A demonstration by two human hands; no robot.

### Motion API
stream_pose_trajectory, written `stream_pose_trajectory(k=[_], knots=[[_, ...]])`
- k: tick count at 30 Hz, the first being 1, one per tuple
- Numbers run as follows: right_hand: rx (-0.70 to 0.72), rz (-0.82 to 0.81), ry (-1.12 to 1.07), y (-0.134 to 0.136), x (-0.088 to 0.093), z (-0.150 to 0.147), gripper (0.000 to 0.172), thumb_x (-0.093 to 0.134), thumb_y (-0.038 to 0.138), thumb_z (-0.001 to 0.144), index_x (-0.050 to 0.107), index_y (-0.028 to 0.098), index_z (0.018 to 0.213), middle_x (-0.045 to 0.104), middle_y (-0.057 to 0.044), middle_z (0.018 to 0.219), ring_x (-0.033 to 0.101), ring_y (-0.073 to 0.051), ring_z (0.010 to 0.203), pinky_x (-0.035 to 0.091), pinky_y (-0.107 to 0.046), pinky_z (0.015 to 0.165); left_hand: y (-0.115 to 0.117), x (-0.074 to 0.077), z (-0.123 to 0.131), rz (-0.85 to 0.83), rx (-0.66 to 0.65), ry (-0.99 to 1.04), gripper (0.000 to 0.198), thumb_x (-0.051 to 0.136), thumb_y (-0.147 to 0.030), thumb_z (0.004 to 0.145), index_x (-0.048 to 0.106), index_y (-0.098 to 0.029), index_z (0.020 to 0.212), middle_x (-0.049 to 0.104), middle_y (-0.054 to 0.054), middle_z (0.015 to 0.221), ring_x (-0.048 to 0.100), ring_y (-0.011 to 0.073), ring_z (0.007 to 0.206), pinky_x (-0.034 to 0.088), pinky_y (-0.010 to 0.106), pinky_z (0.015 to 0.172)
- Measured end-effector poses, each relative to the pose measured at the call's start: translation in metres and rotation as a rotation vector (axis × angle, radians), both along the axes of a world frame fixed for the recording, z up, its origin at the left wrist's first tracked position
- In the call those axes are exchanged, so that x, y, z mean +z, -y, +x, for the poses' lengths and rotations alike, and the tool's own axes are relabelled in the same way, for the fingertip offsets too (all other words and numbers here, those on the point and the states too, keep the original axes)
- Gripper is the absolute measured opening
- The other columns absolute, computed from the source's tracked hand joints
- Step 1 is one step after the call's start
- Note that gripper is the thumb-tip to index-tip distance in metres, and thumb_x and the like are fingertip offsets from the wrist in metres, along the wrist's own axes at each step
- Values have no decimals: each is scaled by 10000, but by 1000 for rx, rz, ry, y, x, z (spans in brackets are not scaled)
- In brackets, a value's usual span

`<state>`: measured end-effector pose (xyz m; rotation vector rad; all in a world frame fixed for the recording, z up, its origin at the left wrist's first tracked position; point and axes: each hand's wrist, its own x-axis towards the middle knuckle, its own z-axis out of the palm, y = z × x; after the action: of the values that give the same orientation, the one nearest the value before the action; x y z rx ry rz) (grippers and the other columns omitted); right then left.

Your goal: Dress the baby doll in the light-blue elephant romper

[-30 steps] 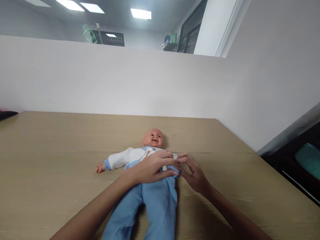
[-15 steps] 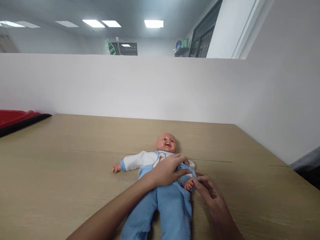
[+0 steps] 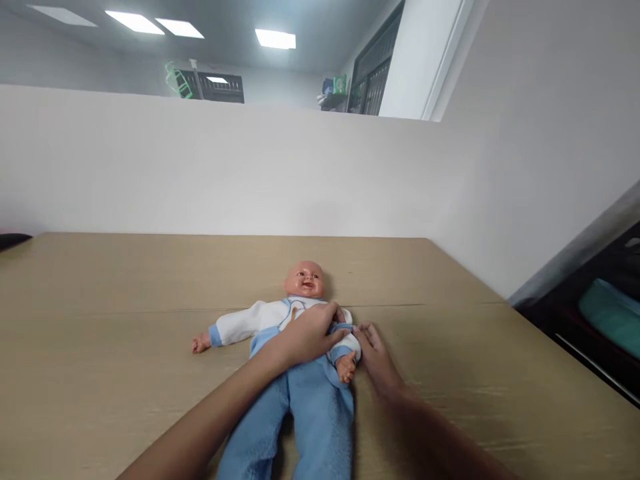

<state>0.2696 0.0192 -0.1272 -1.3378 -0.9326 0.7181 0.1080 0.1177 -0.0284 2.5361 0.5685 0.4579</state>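
Observation:
A baby doll (image 3: 304,280) lies on its back on the wooden table (image 3: 125,287), head away from me. It wears a white top with blue cuffs and light blue trousers (image 3: 305,417). My left hand (image 3: 305,333) rests flat on the doll's chest and belly, fingers stretched over the clothing. My right hand (image 3: 373,353) lies next to the doll's near arm, fingertips touching its white sleeve (image 3: 347,343) by the blue cuff. The doll's other arm (image 3: 225,328) sticks out to the left.
A white partition wall (image 3: 225,167) stands along the table's far edge and right side. A dark object (image 3: 13,239) shows at the far left edge. At the right, beyond the table, a dark shelf holds something teal (image 3: 607,313).
My right hand has moved up along the doll's near arm to the sleeve. The doll's arm now lies closer against its body. The view has shifted right.

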Motion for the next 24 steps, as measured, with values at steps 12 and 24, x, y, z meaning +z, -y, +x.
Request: stream_pose_trajectory(k=[12, 24], knots=[[57, -18, -155, -27, 18, 9, 533, 752, 728, 759, 533, 252, 855, 611, 16, 778, 581, -186, 740, 509, -289, 662, -2, 0, 6, 131, 211, -19, 168, 453, -261, 1059, 612, -209, 1069, 736, 97, 986, 713, 275, 920, 488, 356, 760], [266, -75, -295, -60, 17, 13, 499, 826, 638, 705, 603, 258, 939, 675, 36, 857, 608, -150, 755, 518, -267, 703, -7, 9, 4, 289, 394, -89, 177, 478, -287, 1053, 631, -197, 1041, 743, 136, 1103, 692, 330, 1063, 482, 415, 859]])
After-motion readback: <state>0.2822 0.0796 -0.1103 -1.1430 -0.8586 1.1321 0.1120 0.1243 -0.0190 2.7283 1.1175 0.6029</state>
